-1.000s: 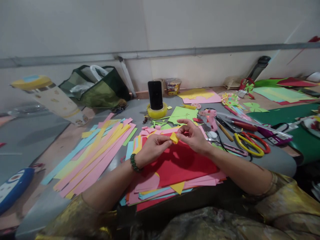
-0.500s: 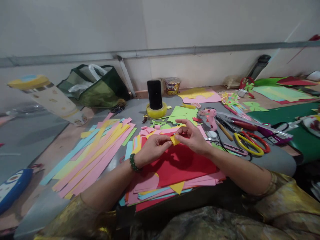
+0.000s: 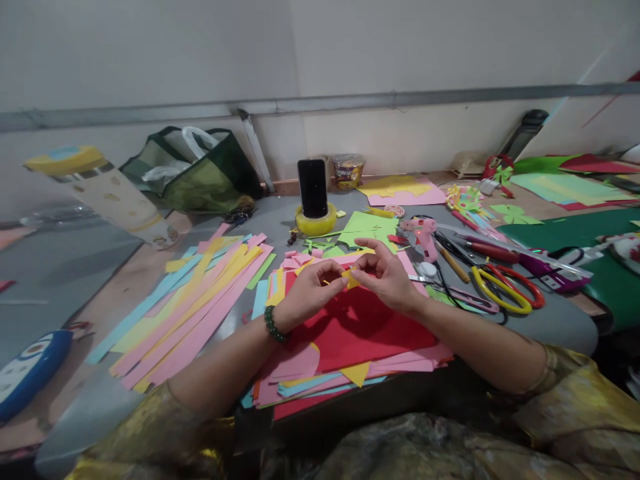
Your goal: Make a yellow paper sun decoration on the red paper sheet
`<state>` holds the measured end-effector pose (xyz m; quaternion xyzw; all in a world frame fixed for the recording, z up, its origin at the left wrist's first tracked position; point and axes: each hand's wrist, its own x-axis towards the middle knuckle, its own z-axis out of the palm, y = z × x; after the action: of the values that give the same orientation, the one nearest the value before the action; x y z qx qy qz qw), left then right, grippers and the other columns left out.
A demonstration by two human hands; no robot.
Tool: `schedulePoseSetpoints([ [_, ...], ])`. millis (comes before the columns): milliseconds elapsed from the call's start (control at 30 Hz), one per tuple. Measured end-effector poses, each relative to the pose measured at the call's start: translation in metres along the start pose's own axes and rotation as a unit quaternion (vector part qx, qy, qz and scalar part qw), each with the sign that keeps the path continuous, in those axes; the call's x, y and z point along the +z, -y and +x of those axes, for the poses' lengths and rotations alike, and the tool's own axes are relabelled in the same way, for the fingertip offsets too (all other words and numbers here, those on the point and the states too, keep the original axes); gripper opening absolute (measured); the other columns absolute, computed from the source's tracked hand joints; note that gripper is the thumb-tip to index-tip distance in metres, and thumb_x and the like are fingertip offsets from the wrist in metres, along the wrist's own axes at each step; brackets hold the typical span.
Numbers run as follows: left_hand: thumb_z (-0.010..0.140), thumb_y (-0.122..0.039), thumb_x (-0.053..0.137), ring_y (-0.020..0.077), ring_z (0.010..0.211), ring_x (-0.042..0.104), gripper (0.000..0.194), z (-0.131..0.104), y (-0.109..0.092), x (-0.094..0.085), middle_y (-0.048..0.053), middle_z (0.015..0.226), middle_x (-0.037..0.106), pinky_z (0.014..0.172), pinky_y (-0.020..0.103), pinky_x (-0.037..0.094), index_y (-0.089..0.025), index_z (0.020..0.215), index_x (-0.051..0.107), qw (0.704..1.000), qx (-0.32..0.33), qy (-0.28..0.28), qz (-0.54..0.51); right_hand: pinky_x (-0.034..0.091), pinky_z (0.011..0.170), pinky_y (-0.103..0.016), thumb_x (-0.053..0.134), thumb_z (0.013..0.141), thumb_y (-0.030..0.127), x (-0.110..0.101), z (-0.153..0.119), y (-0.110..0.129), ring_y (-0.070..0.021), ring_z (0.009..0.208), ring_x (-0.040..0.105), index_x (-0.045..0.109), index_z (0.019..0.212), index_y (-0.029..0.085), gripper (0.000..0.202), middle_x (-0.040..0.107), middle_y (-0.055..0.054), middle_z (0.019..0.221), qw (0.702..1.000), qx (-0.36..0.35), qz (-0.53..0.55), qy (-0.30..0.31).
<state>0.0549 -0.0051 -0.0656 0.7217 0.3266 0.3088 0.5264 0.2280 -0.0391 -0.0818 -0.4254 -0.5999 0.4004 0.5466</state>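
A small piece of yellow paper (image 3: pixel 353 278) is pinched between my two hands, above a red sheet (image 3: pixel 370 333). My left hand (image 3: pixel 315 291), with a green bead bracelet at the wrist, grips its left side between thumb and forefinger. On the other side, the fingertips of my right hand (image 3: pixel 385 277) close on the same piece; the forefinger is raised and bent. Fingers partly hide the paper's shape. Under the red sheet lies a stack of pink, blue and yellow paper (image 3: pixel 320 387).
Long paper strips (image 3: pixel 200 300) lie left. A phone (image 3: pixel 313 189) stands in a yellow tape roll (image 3: pixel 316 220). To the right are a pink glue gun (image 3: pixel 423 237), scissors with yellow and red handles (image 3: pixel 501 291) and a pink cutter (image 3: pixel 467 297). A tumbler (image 3: pixel 113 200) and bag (image 3: pixel 200 173) stand back left.
The yellow paper has turned between my fingers and shows less of its face. My left fingers have curled more. The whole view has shifted slightly.
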Motion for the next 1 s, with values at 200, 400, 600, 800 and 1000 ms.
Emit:
schedulePoseSetpoints([
  [200, 0.07, -0.031, 0.063, 0.0123, 0.062, 0.051, 0.014, 0.003, -0.008, -0.007, -0.001, 0.066, 0.058, 0.059, 0.023, 0.043, -0.018, 0.068, 0.058, 0.999, 0.01, -0.041, -0.003, 0.048, 0.067, -0.031, 0.074, 0.074, 0.036, -0.003, -0.002, -0.001, -0.0139, 0.071, 0.054, 0.044, 0.124, 0.023, 0.06, 0.057, 0.0, 0.089, 0.998, -0.017, -0.058, -0.01],
  [400, 0.055, -0.03, 0.046, 0.0112, 0.053, 0.038, 0.012, 0.013, -0.017, -0.079, -0.003, 0.059, 0.041, 0.049, 0.022, 0.031, -0.021, 0.063, 0.045, 0.987, -0.053, -0.152, -0.011, 0.047, 0.064, -0.03, 0.068, 0.08, 0.04, -0.014, 0.0, -0.002, -0.0143, 0.071, 0.052, 0.046, 0.122, 0.023, 0.05, 0.059, -0.004, 0.097, 0.998, -0.029, -0.052, -0.016],
  [600, 0.054, -0.029, 0.049, 0.0162, 0.056, 0.043, 0.013, 0.02, -0.001, -0.117, 0.001, 0.053, 0.047, 0.053, 0.027, 0.034, -0.021, 0.044, 0.046, 0.96, -0.121, -0.025, 0.25, 0.045, 0.064, -0.03, 0.064, 0.078, 0.031, -0.015, 0.0, -0.006, -0.0155, 0.076, 0.056, 0.052, 0.105, 0.023, 0.03, 0.059, -0.002, 0.088, 0.995, -0.059, -0.068, -0.035],
  [800, 0.058, -0.029, 0.057, 0.02, 0.061, 0.05, 0.017, 0.019, 0.008, -0.122, 0.003, 0.056, 0.058, 0.055, 0.028, 0.031, -0.022, 0.044, 0.053, 0.922, -0.143, -0.014, 0.361, 0.044, 0.062, -0.03, 0.063, 0.073, 0.024, -0.013, 0.001, -0.001, -0.0155, 0.073, 0.055, 0.054, 0.103, 0.022, 0.031, 0.06, -0.002, 0.084, 0.998, -0.038, -0.041, -0.017],
  [1000, 0.075, -0.039, 0.058, 0.021, 0.069, 0.056, 0.025, 0.01, -0.011, -0.103, 0.006, 0.07, 0.067, 0.058, 0.028, 0.036, -0.02, 0.071, 0.074, 0.888, -0.018, -0.181, 0.423, 0.036, 0.051, -0.027, 0.058, 0.069, 0.019, -0.015, 0.003, 0.009, -0.0107, 0.054, 0.044, 0.064, 0.102, 0.02, 0.033, 0.054, 0.004, 0.065, 0.991, 0.058, 0.094, 0.077],
])
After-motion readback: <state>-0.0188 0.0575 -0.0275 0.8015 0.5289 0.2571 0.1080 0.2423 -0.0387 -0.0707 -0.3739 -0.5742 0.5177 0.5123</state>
